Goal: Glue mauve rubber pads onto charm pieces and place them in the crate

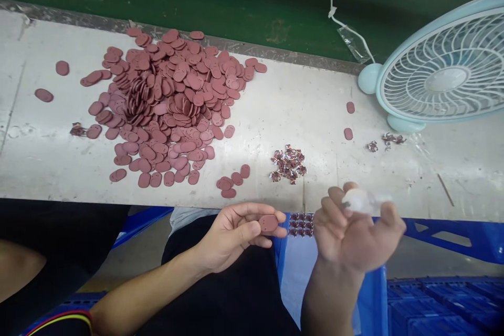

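Observation:
My left hand pinches a reddish-brown oval disc between thumb and fingers, just off the table's front edge. Small holes show at one end of the disc. Right of it, my right hand is raised palm up, fingers curled around a small white object that motion blurs; its kind I cannot make out. Between the hands, a grid of small dark metallic parts shows at the edge. Behind it lies a loose cluster of similar shiny parts. Several discs rest left of that cluster.
A large heap of the same discs covers the table's left half. A light-blue fan stands at the back right, near two discs and a few metallic parts. Blue crates are below right. Another person's dark clothing shows at left.

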The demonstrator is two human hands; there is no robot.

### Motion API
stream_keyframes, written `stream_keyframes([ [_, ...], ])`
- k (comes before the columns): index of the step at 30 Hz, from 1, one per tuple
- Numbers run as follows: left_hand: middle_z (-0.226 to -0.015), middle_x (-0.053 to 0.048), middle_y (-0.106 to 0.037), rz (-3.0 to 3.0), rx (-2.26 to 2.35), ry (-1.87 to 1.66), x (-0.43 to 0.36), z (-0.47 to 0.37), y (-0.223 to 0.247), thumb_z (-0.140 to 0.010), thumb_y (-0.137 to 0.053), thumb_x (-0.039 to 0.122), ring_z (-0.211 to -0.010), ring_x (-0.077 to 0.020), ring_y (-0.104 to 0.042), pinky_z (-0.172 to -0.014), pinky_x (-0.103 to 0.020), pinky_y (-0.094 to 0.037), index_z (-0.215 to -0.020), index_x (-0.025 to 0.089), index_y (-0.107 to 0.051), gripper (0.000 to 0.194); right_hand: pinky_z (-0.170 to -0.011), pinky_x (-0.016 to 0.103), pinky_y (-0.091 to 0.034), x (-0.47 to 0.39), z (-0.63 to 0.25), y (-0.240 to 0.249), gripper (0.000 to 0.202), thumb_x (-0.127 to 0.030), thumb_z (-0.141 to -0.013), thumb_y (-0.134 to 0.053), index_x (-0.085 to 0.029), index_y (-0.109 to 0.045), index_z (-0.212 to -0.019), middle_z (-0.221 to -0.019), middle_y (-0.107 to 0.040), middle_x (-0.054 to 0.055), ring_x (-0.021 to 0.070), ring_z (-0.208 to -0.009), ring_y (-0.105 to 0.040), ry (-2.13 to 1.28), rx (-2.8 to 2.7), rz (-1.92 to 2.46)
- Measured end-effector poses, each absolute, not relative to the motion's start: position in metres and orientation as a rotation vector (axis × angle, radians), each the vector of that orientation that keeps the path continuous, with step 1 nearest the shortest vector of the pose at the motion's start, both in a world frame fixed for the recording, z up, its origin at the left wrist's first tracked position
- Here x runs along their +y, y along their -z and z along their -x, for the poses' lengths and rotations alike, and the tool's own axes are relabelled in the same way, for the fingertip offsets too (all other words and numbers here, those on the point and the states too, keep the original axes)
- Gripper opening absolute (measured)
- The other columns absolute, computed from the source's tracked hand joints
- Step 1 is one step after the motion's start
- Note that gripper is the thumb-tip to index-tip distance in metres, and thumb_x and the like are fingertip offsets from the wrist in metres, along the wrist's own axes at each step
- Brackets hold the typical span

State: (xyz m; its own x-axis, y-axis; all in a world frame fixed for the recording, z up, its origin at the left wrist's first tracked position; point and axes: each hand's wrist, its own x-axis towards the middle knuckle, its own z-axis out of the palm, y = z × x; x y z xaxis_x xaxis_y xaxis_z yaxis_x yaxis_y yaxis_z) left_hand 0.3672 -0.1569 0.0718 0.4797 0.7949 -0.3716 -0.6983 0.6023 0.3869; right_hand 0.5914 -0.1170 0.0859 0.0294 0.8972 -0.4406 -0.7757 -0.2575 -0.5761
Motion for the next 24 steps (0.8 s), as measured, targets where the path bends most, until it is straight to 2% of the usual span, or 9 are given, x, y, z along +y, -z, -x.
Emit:
stream_keyframes([
  [2, -0.122, -0.008, -0.078, -0.197, 0.553, -0.929, -0.156, -0.366, -0.072, -0.094, -0.069, 0.020, -0.108, -0.0220, -0.076, -0.080, -0.019, -0.063, -0.117, 0.023, -0.077, 0.024, -0.035, 0.016, -0.049, -0.093, -0.617, -0.063, 0.037, -0.038, -0.085, -0.066, -0.022, -0.055, -0.117, -0.068, -0.047, -0.004, 0.0120, -0.053, -0.056, -1.709, 0.381, 0.409],
  [4, -0.123, -0.007, -0.078, -0.196, 0.562, -0.933, -0.156, -0.364, -0.072, -0.094, -0.069, 0.019, -0.109, -0.0217, -0.076, -0.081, -0.019, -0.062, -0.117, 0.023, -0.076, 0.025, -0.030, 0.015, -0.045, -0.077, -0.639, -0.037, 0.037, -0.028, -0.082, -0.069, -0.025, -0.054, -0.116, -0.064, -0.044, -0.007, 0.0113, -0.049, -0.051, -1.668, 0.815, 0.083],
  [8, -0.122, -0.007, -0.078, -0.163, 0.601, -0.937, -0.157, -0.360, -0.071, -0.093, -0.069, 0.018, -0.108, -0.0213, -0.076, -0.081, -0.019, -0.063, -0.116, 0.022, -0.076, 0.025, -0.028, 0.017, -0.046, -0.075, -0.655, -0.016, 0.041, -0.022, -0.075, -0.078, -0.026, -0.058, -0.111, -0.063, -0.046, -0.008, 0.0110, -0.048, -0.052, -1.581, 0.929, -0.084],
  [10, -0.123, -0.007, -0.078, -0.142, 0.638, -0.938, -0.157, -0.357, -0.069, -0.093, -0.070, 0.018, -0.108, -0.0216, -0.076, -0.080, -0.019, -0.063, -0.116, 0.022, -0.077, 0.025, -0.027, 0.016, -0.044, -0.087, -0.647, -0.026, 0.040, -0.031, -0.078, -0.079, -0.023, -0.060, -0.112, -0.062, -0.046, -0.008, 0.0095, -0.045, -0.050, -1.647, 0.540, 0.168],
  [12, -0.124, -0.008, -0.077, -0.127, 0.678, -0.938, -0.157, -0.355, -0.067, -0.093, -0.070, 0.019, -0.108, -0.0220, -0.076, -0.080, -0.018, -0.063, -0.116, 0.022, -0.077, 0.025, -0.028, 0.015, -0.041, -0.100, -0.629, -0.041, 0.032, -0.039, -0.085, -0.075, -0.022, -0.064, -0.109, -0.062, -0.048, -0.008, 0.0075, -0.044, -0.047, -1.563, -0.106, 0.669],
  [15, -0.124, -0.009, -0.077, -0.116, 0.728, -0.933, -0.156, -0.351, -0.065, -0.092, -0.071, 0.020, -0.107, -0.0228, -0.076, -0.079, -0.018, -0.063, -0.115, 0.021, -0.077, 0.024, -0.042, 0.019, -0.048, -0.112, -0.601, -0.053, 0.014, -0.029, -0.087, -0.075, -0.023, -0.073, -0.100, -0.070, -0.059, -0.004, 0.0092, -0.054, -0.055, -1.175, -0.915, 1.323],
  [17, -0.124, -0.010, -0.077, -0.115, 0.747, -0.927, -0.155, -0.350, -0.065, -0.091, -0.072, 0.021, -0.107, -0.0233, -0.076, -0.079, -0.019, -0.063, -0.115, 0.020, -0.077, 0.024, -0.055, 0.025, -0.055, -0.111, -0.588, -0.052, 0.016, -0.024, -0.087, -0.075, -0.023, -0.076, -0.102, -0.083, -0.066, 0.001, 0.0132, -0.065, -0.062, -0.934, -1.393, 1.606],
  [21, -0.123, -0.009, -0.077, -0.117, 0.754, -0.920, -0.154, -0.348, -0.066, -0.090, -0.073, 0.021, -0.106, -0.0233, -0.077, -0.077, -0.019, -0.063, -0.114, 0.020, -0.078, 0.024, -0.073, 0.036, -0.060, -0.100, -0.587, -0.043, 0.030, -0.020, -0.096, -0.055, -0.020, -0.070, -0.122, -0.109, -0.069, 0.009, 0.0204, -0.083, -0.069, -0.587, -2.090, 1.729],
  [24, -0.123, -0.009, -0.077, -0.122, 0.756, -0.918, -0.155, -0.347, -0.065, -0.090, -0.073, 0.022, -0.105, -0.0231, -0.077, -0.077, -0.019, -0.063, -0.114, 0.020, -0.078, 0.024, -0.082, 0.037, -0.060, -0.098, -0.594, -0.044, 0.037, -0.012, -0.097, -0.048, -0.018, -0.065, -0.129, -0.112, -0.070, 0.010, 0.0237, -0.096, -0.070, -0.511, -2.292, 1.665],
])
